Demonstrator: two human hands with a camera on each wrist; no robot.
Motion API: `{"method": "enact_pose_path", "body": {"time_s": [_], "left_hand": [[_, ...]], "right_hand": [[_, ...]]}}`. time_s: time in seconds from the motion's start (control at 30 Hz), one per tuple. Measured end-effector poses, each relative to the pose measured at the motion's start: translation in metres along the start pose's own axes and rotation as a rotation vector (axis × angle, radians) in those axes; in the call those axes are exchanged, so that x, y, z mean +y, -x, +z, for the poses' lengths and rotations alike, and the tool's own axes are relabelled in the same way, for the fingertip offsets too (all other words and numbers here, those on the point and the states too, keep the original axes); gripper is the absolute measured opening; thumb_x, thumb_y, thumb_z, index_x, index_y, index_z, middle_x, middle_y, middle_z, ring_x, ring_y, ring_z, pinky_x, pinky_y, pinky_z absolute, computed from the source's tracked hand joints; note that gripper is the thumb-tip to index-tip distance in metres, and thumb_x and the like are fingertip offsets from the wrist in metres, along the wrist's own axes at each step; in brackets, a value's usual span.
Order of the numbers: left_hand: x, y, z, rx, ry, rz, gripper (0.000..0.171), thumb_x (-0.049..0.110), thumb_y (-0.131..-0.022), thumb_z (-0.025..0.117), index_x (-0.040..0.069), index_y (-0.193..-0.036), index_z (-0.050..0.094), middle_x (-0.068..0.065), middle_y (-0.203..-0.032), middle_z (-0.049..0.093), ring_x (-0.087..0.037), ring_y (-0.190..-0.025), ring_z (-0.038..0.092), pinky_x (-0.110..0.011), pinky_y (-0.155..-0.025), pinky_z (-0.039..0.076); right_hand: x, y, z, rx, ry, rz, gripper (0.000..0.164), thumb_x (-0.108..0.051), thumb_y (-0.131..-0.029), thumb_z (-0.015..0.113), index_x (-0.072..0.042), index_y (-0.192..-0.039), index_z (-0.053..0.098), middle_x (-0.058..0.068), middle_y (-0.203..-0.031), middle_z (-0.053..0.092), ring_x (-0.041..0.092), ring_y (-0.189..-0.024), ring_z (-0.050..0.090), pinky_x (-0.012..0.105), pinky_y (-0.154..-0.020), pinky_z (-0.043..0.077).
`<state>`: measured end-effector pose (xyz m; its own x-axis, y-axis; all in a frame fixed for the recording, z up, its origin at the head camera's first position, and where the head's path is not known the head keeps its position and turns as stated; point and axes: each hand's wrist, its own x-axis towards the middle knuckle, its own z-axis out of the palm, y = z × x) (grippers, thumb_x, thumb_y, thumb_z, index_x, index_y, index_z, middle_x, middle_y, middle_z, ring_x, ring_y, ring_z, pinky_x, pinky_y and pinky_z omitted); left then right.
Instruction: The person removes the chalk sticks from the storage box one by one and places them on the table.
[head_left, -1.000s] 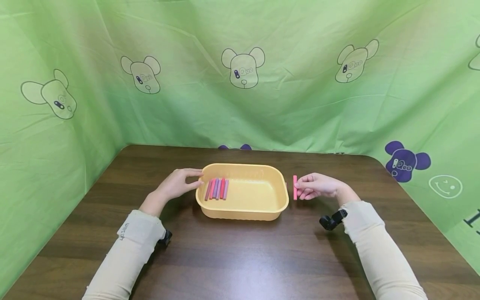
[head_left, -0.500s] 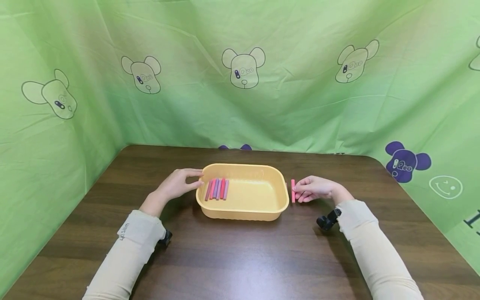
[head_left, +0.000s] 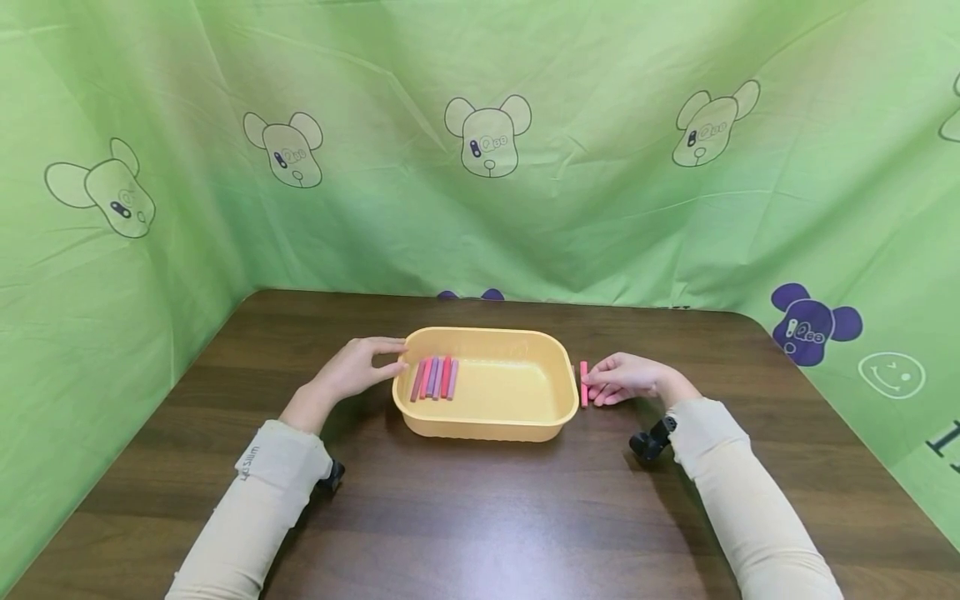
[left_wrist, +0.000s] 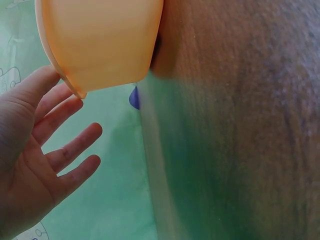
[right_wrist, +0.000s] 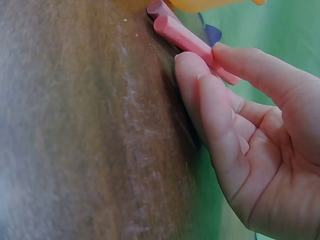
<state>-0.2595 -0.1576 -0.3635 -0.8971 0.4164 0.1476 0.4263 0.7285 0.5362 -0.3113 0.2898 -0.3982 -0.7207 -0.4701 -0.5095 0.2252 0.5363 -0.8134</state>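
My right hand [head_left: 624, 379] pinches a pink chalk stick [right_wrist: 185, 39] between thumb and fingertips, just off the right end of a yellow plastic tub [head_left: 487, 431]. A second, duller pink chalk stick [right_wrist: 159, 8] lies between it and the tub, mostly hidden by the tub in the head view. At the tub's left end my left hand [head_left: 356, 367] touches the rim with thumb and fingertips, its fingers spread and fairly straight. Inside the tub, at the left, several red, pink and purple chalk sticks [head_left: 433, 378] lie side by side in a row.
The tub stands on a dark brown wooden table [head_left: 480, 508]. A green cloth [head_left: 585, 225] with mouse-head drawings hangs behind the table and along its sides.
My right hand has moved left and slightly nearer with the pink chalk stick, bringing it close to the tub's right end. The left hand and tub have stayed in place.
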Motion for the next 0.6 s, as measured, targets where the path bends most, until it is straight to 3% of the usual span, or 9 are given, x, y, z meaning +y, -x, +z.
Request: {"method": "enact_pose_path", "body": {"time_s": [0.37, 0.6], "left_hand": [[-0.0005, 0.0002, -0.0004, 0.001, 0.0, 0.004, 0.043, 0.028, -0.089, 0.062, 0.005, -0.126, 0.059, -0.012, -0.132, 0.058, -0.03, -0.129, 0.048, -0.045, -0.109, 0.037], [-0.0008, 0.0004, -0.0005, 0.001, 0.0, 0.006, 0.043, 0.028, -0.089, 0.062, 0.005, -0.126, 0.059, -0.012, -0.132, 0.058, -0.03, -0.128, 0.048, -0.045, -0.109, 0.038]], "right_hand": [[-0.0024, 0.0038, 0.001, 0.053, -0.028, 0.036, 0.015, -0.02, -0.093, 0.056, -0.008, -0.086, 0.061, -0.004, -0.073, 0.066, 0.004, -0.065, 0.064, 0.016, -0.062, 0.055], [-0.0063, 0.0097, -0.001, 0.074, -0.008, -0.003, 0.015, -0.019, -0.094, 0.054, -0.005, -0.094, 0.059, -0.003, -0.077, 0.065, 0.006, -0.068, 0.064, 0.018, -0.065, 0.056]]}}
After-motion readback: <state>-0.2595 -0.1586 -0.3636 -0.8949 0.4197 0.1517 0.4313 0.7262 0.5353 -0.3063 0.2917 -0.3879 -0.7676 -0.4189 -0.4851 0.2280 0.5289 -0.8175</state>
